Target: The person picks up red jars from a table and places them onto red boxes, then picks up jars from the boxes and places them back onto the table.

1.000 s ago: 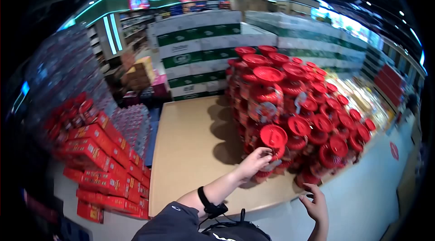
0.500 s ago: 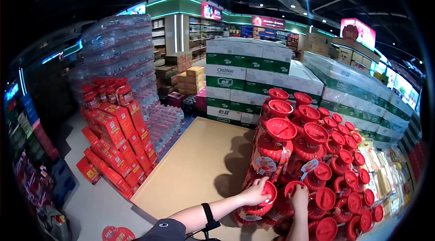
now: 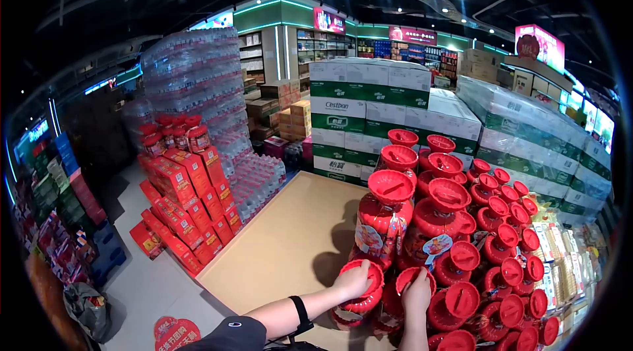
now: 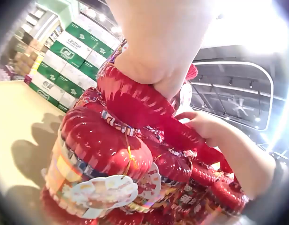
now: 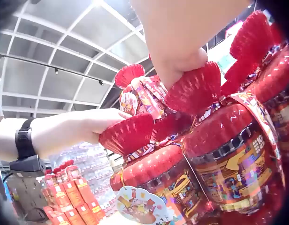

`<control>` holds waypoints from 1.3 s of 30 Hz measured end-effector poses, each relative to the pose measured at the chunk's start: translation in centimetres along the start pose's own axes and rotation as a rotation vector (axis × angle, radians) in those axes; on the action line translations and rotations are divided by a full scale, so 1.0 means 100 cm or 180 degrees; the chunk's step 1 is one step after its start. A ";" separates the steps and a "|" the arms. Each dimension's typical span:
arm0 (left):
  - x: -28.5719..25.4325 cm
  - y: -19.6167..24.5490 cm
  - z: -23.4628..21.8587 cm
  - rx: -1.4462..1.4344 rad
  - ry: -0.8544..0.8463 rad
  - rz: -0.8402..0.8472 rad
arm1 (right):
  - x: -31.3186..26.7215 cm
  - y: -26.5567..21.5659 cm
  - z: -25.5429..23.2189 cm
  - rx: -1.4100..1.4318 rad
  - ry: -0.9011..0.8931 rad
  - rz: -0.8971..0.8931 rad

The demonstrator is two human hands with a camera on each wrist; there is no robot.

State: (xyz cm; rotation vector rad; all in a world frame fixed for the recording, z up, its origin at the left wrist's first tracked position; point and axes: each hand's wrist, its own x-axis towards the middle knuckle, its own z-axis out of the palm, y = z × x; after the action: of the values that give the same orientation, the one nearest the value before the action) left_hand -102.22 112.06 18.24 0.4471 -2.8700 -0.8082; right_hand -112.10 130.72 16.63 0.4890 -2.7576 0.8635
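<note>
A pile of red-lidded jars [image 3: 448, 232] stands on a tan platform [image 3: 283, 245]. My left hand [image 3: 356, 280] grips the ribbed red lid [image 3: 373, 277] of a jar at the pile's near left corner. In the left wrist view the left hand [image 4: 158, 56] curls over that lid [image 4: 130, 103]. My right hand [image 3: 417, 293] grips the lid [image 3: 403, 276] of the jar beside it. The right wrist view shows the right hand [image 5: 182, 51] pinching its lid [image 5: 196, 89], with the left hand [image 5: 88, 125] on the neighbouring lid [image 5: 128, 133].
Red boxes [image 3: 188, 206] topped with jars are stacked at the left, with shrink-wrapped water packs [image 3: 198, 80] behind them. Green-and-white cartons [image 3: 369, 107] rise behind the jar pile. A red floor sticker [image 3: 173, 332] lies near my feet. Shelves of goods [image 3: 59, 219] line the far left.
A second ago the right hand hung free below the platform edge; it has come up onto a jar lid. The left hand stays on its lid. The head view has swung left.
</note>
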 end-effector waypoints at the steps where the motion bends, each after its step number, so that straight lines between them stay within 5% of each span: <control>1: 0.001 -0.004 0.001 -0.0033 0.0022 0.0091 | 0.002 0.004 0.000 0.0141 -0.0055 -0.0008; 5: -0.017 -0.002 -0.016 -0.0186 0.0189 0.0270 | 0.013 0.020 -0.010 0.0709 -0.0058 -0.0229; 10: -0.081 0.014 -0.086 -0.0206 0.0345 0.0323 | -0.021 -0.026 -0.080 0.0447 -0.0167 -0.0350; 16: -0.198 -0.036 -0.156 -0.0576 0.0951 -0.0125 | -0.074 -0.086 -0.108 0.0281 -0.0519 -0.0870; 22: -0.357 -0.106 -0.203 -0.0417 0.1317 -0.0824 | -0.143 -0.178 -0.069 0.0490 -0.1180 -0.1756; 30: -0.566 -0.194 -0.259 0.0213 0.1930 -0.1811 | -0.294 -0.371 -0.002 0.0660 -0.1878 -0.2856; 39: -0.688 -0.298 -0.316 0.0418 0.2311 -0.2228 | -0.403 -0.536 0.072 0.1221 -0.3081 -0.3375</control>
State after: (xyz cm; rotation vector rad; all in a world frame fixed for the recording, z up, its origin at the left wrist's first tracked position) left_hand -23.28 94.02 26.49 1.4553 -2.0712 -0.3841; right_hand -55.70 95.09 26.49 2.6560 -2.2249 0.9402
